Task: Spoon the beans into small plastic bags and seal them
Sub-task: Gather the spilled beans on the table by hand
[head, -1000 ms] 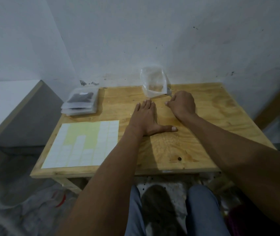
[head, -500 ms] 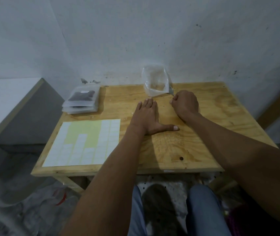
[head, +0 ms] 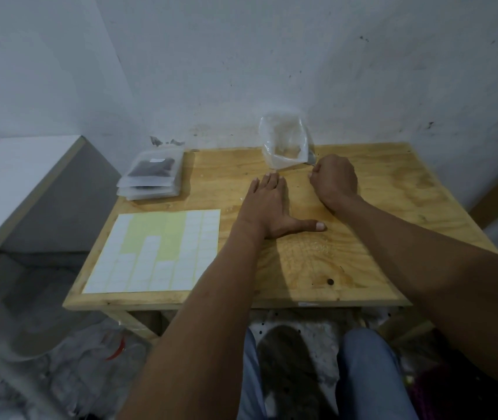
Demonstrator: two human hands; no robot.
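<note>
Resting flat on the wooden counter (head: 378,207), the left hand (head: 267,207) has its fingers straight and together and its thumb stretched out to the right; its grip is slack and holds nothing. The fingertips lie just short of the bag (head: 285,144), a clear plastic one standing upright near the counter's far edge, close to the white wall (head: 272,56). Something pale brown sits low inside the bag, too blurred to make out.

Just right of the bag, the right hand (head: 335,180) is curled into a fist, knuckles up, with its grip closed on a thin grey handle (head: 312,160) that runs up to the bag's lower right corner. Whether it is a spoon cannot be told.

At the counter's far left corner lies a stack of filled pouches (head: 150,177), the top one showing dark contents. Nearer, on the left half, a sheet of labels (head: 156,253) lies flat, with a yellow patch where some white squares are missing.

Below the counter's near edge, two knees in blue jeans (head: 372,374) show.
</note>
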